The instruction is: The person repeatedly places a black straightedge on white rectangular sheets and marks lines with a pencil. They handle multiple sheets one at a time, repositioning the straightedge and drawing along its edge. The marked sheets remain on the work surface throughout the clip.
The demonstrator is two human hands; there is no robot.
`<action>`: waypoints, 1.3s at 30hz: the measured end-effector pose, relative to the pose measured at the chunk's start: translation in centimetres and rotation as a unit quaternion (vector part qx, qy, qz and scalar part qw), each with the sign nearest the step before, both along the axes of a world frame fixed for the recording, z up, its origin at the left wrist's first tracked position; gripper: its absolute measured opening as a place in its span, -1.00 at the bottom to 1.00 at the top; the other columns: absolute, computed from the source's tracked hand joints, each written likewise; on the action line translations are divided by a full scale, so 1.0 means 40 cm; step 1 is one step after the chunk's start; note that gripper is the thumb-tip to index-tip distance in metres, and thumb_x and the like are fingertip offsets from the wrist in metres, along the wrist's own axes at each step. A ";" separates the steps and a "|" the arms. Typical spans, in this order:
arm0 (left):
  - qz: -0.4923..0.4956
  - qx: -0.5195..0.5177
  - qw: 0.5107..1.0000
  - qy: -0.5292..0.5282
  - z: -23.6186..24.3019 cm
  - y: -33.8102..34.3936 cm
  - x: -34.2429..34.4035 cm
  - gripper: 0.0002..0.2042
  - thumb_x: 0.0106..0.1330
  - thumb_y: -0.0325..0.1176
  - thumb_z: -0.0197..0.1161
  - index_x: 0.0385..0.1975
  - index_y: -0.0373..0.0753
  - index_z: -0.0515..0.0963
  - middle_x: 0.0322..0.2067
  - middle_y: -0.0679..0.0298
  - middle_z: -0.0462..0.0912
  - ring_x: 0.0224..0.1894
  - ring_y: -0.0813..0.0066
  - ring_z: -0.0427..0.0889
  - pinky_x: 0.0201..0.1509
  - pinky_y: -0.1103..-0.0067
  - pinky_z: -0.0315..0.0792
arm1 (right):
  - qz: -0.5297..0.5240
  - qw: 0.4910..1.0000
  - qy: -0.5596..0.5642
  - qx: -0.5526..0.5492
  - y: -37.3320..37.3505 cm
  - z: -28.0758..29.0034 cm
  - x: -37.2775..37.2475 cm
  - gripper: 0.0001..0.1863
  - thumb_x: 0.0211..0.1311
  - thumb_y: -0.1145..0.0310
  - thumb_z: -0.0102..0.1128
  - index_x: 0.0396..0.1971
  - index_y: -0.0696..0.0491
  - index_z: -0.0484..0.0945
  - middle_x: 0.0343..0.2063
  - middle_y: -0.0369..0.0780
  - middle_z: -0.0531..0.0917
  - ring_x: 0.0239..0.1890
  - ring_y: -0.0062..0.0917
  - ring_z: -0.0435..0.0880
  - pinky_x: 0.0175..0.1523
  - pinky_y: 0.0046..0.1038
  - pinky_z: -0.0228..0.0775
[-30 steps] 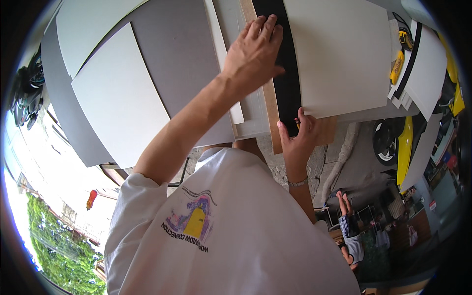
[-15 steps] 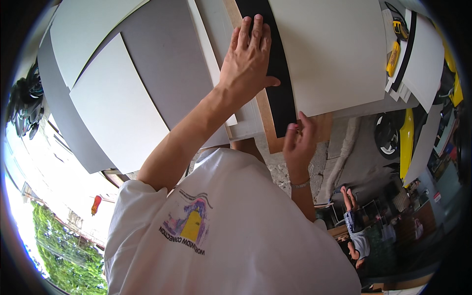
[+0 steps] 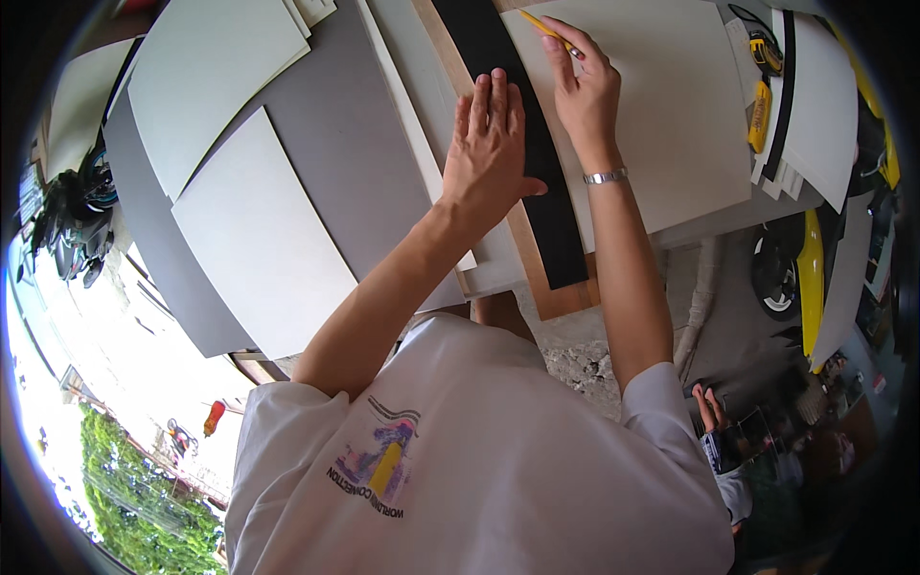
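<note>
Flat on a long black strip (image 3: 541, 216), my left hand (image 3: 491, 144) has its fingers stretched out and its thumb spread to the side. The strip lies on a brown board (image 3: 524, 254), along the left edge of a large white sheet (image 3: 661, 125). My right hand (image 3: 586, 91) is closed around a slim yellow pencil (image 3: 548, 31), held over that sheet just right of the strip. The pencil's pointed end is directed to the upper left; I cannot tell whether it touches anything.
More white sheets (image 3: 254, 211) and a large grey sheet (image 3: 335, 125) lie on the left. At the far right are a tape measure (image 3: 765, 53), a yellow utility knife (image 3: 759, 115) and narrow strips. A person (image 3: 724, 460) is behind at lower right, near a yellow motorbike (image 3: 811, 287).
My right hand has moved up from the strip's near end to above the white sheet, where the pencil now shows in it. My left hand remains flat on the strip.
</note>
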State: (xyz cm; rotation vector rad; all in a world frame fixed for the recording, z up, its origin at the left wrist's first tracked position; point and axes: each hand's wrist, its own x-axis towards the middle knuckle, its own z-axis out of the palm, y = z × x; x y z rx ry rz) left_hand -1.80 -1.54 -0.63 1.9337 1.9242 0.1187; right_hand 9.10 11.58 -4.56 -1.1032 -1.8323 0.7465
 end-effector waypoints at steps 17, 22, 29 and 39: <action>0.009 -0.006 0.999 -0.038 0.007 0.000 -0.002 0.27 -0.11 0.17 0.65 0.52 -0.47 0.08 0.57 -0.24 -0.02 0.64 -0.13 -0.04 0.67 0.11 0.00 | 0.098 0.974 -0.189 -0.079 -0.355 0.154 0.325 -0.76 0.36 0.41 0.37 0.00 0.04 0.71 -0.14 -0.15 0.72 -0.08 -0.20 0.69 0.03 -0.25 0.52; 0.006 -0.019 0.999 -0.026 0.004 0.006 -0.002 0.28 -0.10 0.17 0.66 0.53 -0.47 0.07 0.58 -0.22 -0.04 0.64 -0.13 -0.06 0.67 0.10 -0.03 | 0.034 0.949 -0.278 -0.144 -0.607 0.251 0.502 -0.80 0.42 0.37 0.32 -0.04 0.09 0.67 -0.10 -0.15 0.68 0.08 -0.20 0.63 0.15 -0.21 0.47; 0.002 0.084 0.990 -0.116 -0.035 -0.032 -0.048 0.13 0.09 0.06 0.62 0.56 -0.36 0.10 0.60 -0.12 0.00 0.63 -0.11 -0.01 0.64 0.09 0.05 | -0.096 0.928 -0.312 -0.181 -0.600 0.169 0.278 -0.45 0.22 0.12 0.53 0.09 0.06 0.53 0.01 -0.11 0.59 0.02 -0.19 0.66 0.05 -0.22 0.54; 0.027 0.152 0.986 -0.063 -0.053 -0.081 -0.043 -0.31 0.41 -0.14 0.39 0.47 -0.24 0.29 0.51 -0.09 0.19 0.55 -0.18 0.14 0.55 -0.01 0.14 | -0.194 0.890 -0.262 -0.318 -0.510 0.287 0.456 -0.66 0.36 0.12 0.42 -0.24 0.13 0.65 -0.46 -0.13 0.67 -0.36 -0.29 0.73 -0.21 -0.33 0.55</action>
